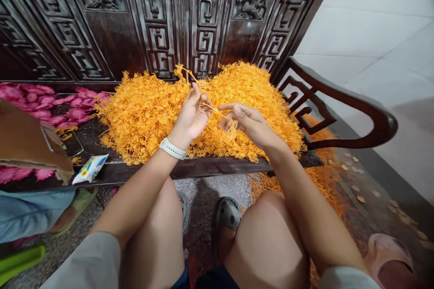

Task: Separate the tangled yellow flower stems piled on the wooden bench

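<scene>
My left hand (pixel 194 115), with a pale watch strap at the wrist, is closed around a thin orange plastic flower stem (pixel 187 71). One end of the stem rises above my thumb, and its other end runs toward my right hand (pixel 249 122). The right fingers are bent at the stem's lower end, where loose orange strands (pixel 232 130) hang beside them. Thumb and forefinger look pressed together there, though the exact contact is partly hidden. Both hands are held over a large heap of similar orange plastic flower pieces (pixel 145 113) on a dark wooden bench.
Left of the heap lie pink artificial petals (pixel 79 104), a cardboard box (pixel 32 137) and a small white packet (pixel 91 169). A carved armrest (pixel 352 99) bounds the bench's right end. More orange pieces (pixel 325 185) cover the floor. Another person's jeans-clad leg (pixel 34 210) is at left.
</scene>
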### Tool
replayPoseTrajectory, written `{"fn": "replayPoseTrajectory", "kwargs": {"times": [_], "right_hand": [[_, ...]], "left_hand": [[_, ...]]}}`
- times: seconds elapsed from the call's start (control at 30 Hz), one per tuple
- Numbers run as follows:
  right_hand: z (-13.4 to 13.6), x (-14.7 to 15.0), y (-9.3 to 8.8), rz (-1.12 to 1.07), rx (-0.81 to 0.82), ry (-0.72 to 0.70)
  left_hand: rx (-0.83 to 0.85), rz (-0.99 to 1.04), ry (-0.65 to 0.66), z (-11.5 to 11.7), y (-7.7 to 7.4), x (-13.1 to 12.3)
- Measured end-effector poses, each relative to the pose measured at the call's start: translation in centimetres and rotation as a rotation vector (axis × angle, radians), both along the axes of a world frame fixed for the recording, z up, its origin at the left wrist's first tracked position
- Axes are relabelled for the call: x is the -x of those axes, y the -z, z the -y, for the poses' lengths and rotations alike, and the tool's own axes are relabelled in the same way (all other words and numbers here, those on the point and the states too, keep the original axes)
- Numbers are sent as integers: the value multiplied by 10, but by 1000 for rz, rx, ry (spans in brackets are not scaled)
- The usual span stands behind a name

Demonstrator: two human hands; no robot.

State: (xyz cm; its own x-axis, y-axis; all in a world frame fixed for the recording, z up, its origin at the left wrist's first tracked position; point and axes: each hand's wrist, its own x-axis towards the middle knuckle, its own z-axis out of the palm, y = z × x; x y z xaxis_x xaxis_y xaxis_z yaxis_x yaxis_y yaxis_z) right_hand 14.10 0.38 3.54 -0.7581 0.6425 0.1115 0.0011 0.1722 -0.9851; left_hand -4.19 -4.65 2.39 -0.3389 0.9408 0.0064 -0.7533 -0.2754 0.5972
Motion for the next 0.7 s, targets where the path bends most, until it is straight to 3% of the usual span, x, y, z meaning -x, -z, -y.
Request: {"fn": "replayPoseTrajectory", "kwargs": {"times": [0.2,0.4,0.57,0.7], "right_hand": [[2,5,-2,-27,37,27],[-14,-3,-5,-279,184,165],[-24,1,17,-172,44,254],[-21,7,29,-72,45,171]], "left_hand": [[63,-94,-5,-3,8,3],[82,-187,100,-1,12,4],[144,-76,191,1,10,2],[163,-70,163,0,11,-1]]}}
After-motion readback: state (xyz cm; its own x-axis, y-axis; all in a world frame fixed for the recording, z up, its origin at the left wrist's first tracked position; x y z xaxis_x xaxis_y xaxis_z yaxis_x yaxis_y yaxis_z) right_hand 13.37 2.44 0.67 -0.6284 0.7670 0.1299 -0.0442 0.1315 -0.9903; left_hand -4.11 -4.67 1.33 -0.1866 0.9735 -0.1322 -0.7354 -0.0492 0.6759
